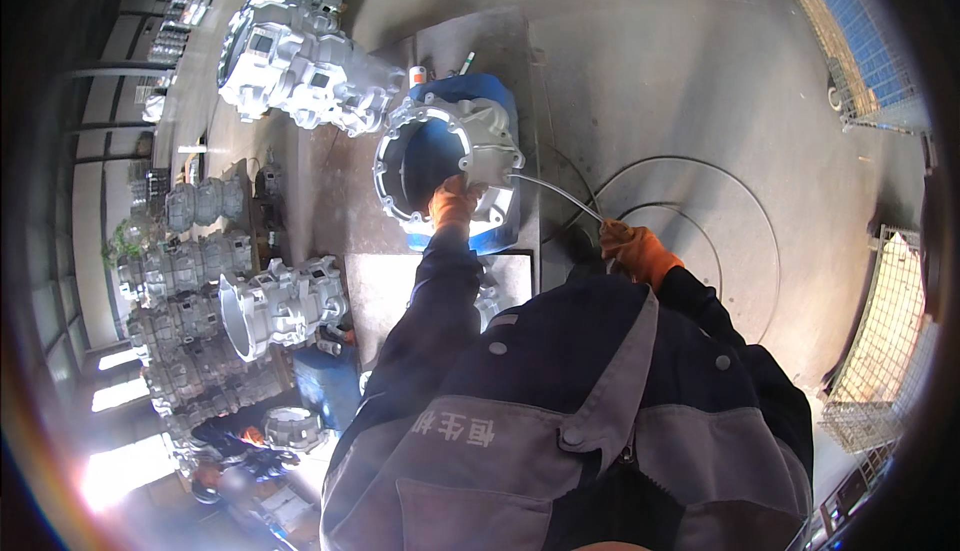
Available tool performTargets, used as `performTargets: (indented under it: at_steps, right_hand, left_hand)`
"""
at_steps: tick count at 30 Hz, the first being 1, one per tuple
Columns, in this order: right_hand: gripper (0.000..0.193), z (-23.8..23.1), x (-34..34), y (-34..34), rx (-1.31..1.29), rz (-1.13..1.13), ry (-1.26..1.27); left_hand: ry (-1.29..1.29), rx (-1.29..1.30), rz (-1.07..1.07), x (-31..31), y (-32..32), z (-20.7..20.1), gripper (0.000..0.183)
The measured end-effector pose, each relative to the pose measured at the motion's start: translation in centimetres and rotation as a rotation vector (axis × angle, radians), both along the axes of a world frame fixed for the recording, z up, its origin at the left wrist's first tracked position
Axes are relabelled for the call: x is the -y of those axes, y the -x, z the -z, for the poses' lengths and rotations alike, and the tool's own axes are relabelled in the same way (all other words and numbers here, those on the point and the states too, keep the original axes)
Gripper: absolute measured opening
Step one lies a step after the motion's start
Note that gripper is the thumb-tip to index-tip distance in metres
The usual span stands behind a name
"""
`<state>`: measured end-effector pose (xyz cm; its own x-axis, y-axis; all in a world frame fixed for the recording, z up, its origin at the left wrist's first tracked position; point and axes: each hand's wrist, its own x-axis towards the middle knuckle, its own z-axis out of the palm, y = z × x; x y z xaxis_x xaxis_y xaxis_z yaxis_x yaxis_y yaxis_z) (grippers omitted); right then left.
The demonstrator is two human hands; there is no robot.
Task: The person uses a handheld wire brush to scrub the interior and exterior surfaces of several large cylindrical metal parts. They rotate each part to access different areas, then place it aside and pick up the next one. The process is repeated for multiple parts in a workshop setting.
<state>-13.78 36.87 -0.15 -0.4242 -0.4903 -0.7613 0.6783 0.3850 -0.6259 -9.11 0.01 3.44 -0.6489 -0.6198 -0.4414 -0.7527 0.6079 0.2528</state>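
In front of me a silver cast-metal housing [492,141] lies on a blue support [492,89], its large round flanged opening turned to the left. My left hand [453,203], in an orange glove, is closed on the near edge of that flange. Off to the right, my right hand [640,251], gloved in orange too, is closed round the end of a thin, curved metal tube [557,192]. The tube's far end meets the right side of the housing; whether it goes into a hole there I cannot tell.
Large silver housings [305,66] stand at the far left, with several more [190,261] in rows. A dark hose [765,216] loops over the floor on the right. Wire-mesh crates [880,341] line the right edge. Another person [235,456] works at the lower left.
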Motion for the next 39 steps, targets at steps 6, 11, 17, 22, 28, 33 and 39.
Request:
performTargets:
  at_steps: [6, 11, 17, 22, 28, 33, 39]
  right_hand:
    - [0.018, -5.6, 0.2, 2.5, -0.047, -0.084, -0.097]
    - [0.031, -13.6, 1.3, 6.1, -0.413, -0.233, -0.23]
    - [0.026, -18.3, 3.8, 8.1, -1.246, -0.546, -0.343]
    - [0.027, -19.7, 3.0, 7.2, -0.909, -0.89, -0.316]
    - [0.037, -19.0, 9.2, 4.7, -1.093, -1.02, -0.199]
    - [0.042, -20.3, 10.7, 5.9, -1.264, -0.904, -0.356]
    - [0.038, -21.1, 9.4, 6.5, -1.44, -1.013, -0.391]
  left_hand:
    - [0.187, -0.091, 0.171, 0.0, -0.9, -0.4, 0.046]
    - [0.573, -0.604, 0.049, -2.8, -5.4, -0.1, 0.062]
    - [0.574, -0.607, -0.111, -10.6, -15.9, 2.3, 0.057]
    - [0.029, -0.228, -0.429, -17.4, -24.2, 5.8, 0.045]
    - [-0.201, 0.019, -0.778, -22.3, -27.8, 8.7, 0.05]
    - [-0.237, -0.03, -0.865, -22.5, -28.1, 9.9, 0.055]
    - [-0.32, -0.049, -0.882, -22.4, -29.0, 11.6, 0.045]
